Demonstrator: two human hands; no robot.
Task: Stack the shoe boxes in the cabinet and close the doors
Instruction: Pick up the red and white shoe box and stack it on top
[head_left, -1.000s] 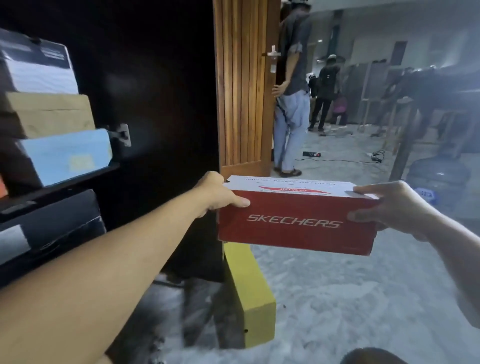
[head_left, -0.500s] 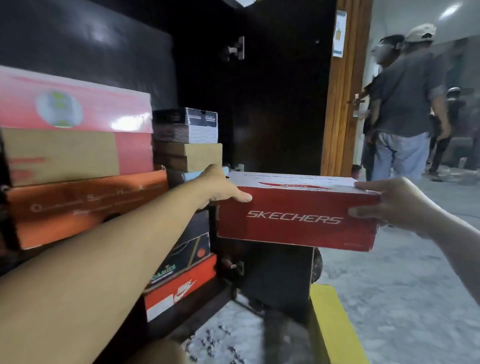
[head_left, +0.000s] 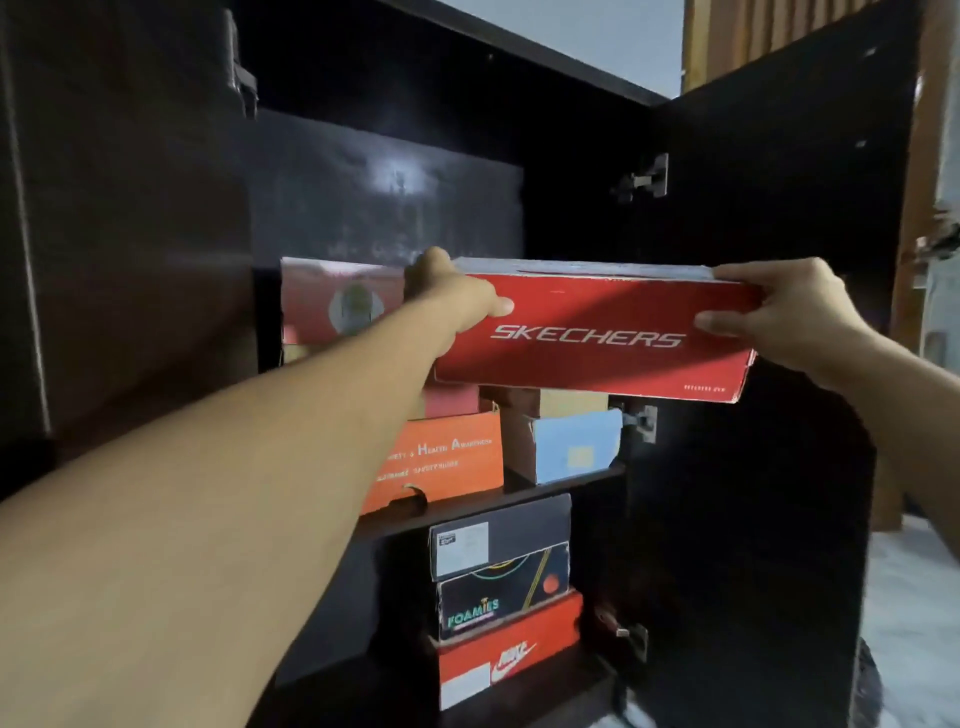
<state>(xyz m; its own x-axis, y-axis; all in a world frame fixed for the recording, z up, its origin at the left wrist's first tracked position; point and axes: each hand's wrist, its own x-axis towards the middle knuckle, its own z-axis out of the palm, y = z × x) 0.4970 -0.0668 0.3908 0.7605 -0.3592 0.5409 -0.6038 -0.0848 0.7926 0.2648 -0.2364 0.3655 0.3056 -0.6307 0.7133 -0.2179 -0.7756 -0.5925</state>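
Observation:
A red Skechers shoe box (head_left: 587, 338) hangs level in front of the open dark cabinet (head_left: 384, 171), at the height of the upper stacks. My left hand (head_left: 452, 296) grips its left end, thumb on the front face. My right hand (head_left: 779, 317) grips its right end the same way. Behind the box, the upper shelf holds a red box (head_left: 332, 301), an orange box (head_left: 447, 457) and a light blue box (head_left: 576, 447). Under the shelf stand a black box (head_left: 498, 540), a Foamies box (head_left: 498, 592) and a red Nike box (head_left: 509, 654).
The cabinet's right door (head_left: 769, 208) stands open, close to my right hand. The left door (head_left: 119, 218) is open too. Hinges (head_left: 644, 179) jut from the right wall. A wooden panel (head_left: 727, 36) rises behind the cabinet. Pale floor (head_left: 909, 623) shows at lower right.
The view has swung left from the room to face the cabinet. Both hands have raised the Skechers box to the top of the upper stacks.

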